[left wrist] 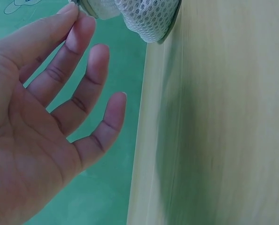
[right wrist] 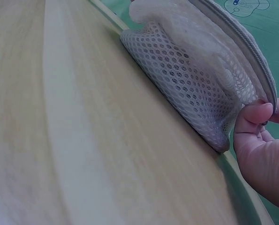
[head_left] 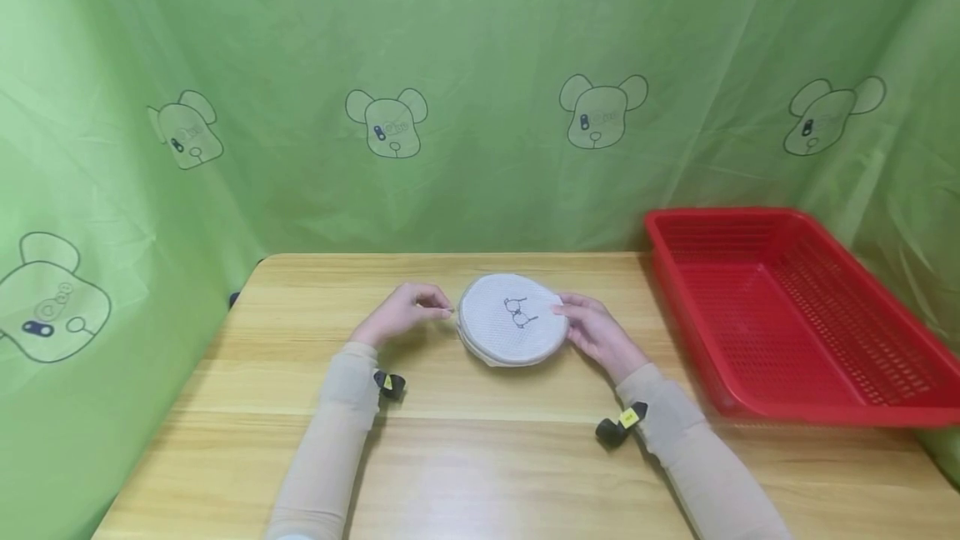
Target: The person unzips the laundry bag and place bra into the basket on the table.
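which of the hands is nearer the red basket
The right hand, gripping the pouch on the side facing the basket; the left hand pinches at the pouch's opposite edge, farther from the basket.

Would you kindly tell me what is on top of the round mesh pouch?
The pouch bears a dark line drawing on top, and part of the right hand overlaps its edge. The patch beneath the hand is covered and cannot be seen.

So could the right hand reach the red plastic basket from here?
Likely yes: nothing visible stands between the right hand and the red plastic basket, though that hand holds the round white mesh pouch.
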Demonstrator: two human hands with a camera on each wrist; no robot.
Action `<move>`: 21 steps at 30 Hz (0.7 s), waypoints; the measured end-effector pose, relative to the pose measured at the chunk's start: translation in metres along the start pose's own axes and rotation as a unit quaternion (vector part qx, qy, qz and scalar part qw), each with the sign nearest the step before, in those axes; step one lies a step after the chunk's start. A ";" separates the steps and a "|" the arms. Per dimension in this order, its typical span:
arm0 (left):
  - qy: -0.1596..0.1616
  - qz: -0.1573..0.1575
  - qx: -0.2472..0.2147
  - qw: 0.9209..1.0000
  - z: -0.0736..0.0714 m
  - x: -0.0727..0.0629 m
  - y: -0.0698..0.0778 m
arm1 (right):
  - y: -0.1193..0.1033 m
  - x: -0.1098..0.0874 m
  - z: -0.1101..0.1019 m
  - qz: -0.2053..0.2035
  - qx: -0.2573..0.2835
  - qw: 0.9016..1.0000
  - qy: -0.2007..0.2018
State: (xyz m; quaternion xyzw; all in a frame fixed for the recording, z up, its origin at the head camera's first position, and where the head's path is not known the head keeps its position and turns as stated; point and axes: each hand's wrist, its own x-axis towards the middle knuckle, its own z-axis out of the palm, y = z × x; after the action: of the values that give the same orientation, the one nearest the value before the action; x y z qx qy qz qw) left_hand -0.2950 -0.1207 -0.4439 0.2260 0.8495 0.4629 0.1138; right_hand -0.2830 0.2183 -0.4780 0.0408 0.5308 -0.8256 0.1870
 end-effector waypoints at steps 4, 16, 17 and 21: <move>-0.006 -0.003 -0.004 1.000 0.000 -0.001 0.001 | 0.001 0.000 -0.001 0.001 -0.001 1.000 0.003; -0.026 -0.006 -0.022 0.999 -0.001 0.000 -0.002 | 0.002 0.003 -0.002 0.000 0.002 1.000 0.002; -0.028 -0.006 -0.024 0.999 -0.001 -0.001 -0.002 | 0.002 0.003 -0.002 0.000 0.001 1.000 0.003; -0.034 -0.004 -0.030 0.999 -0.001 -0.001 -0.002 | 0.002 0.003 -0.002 0.000 -0.003 1.000 0.005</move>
State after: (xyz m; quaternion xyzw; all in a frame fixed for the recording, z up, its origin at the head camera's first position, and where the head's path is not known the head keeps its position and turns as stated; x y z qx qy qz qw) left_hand -0.2954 -0.1227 -0.4452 0.2348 0.8315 0.4802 0.1512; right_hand -0.2850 0.2189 -0.4813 0.0440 0.5343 -0.8238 0.1841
